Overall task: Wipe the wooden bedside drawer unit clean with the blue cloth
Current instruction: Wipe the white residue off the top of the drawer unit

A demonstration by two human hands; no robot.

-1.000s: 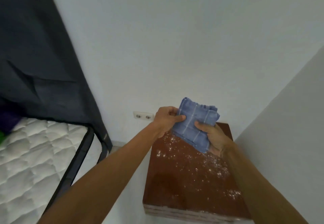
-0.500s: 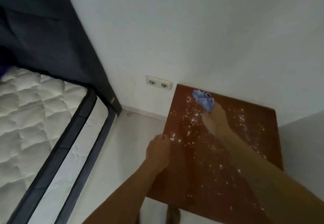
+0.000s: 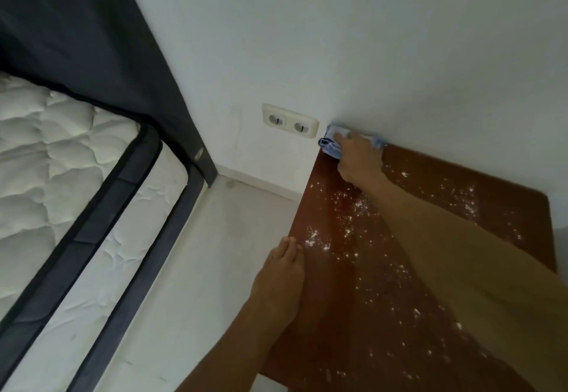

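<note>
The wooden bedside drawer unit (image 3: 353,315) shows its reddish-brown top, sprinkled with white powder across most of it. My right hand (image 3: 358,158) presses the bunched blue cloth (image 3: 330,146) onto the unit's far left corner, right against the wall. Most of the cloth is hidden under the hand; blue edges stick out on both sides. My left hand (image 3: 281,278) rests with fingers together on the unit's left edge, holding nothing.
A double wall socket (image 3: 289,120) sits on the white wall just left of the cloth. A quilted white mattress (image 3: 61,176) with dark trim lies at left, a dark headboard (image 3: 92,38) behind it. Pale floor (image 3: 215,253) runs between bed and unit.
The right hand has pushed the cloth from mid-top back to the far left corner at the wall. A second ago both hands held the cloth up; the left now rests on the edge.
</note>
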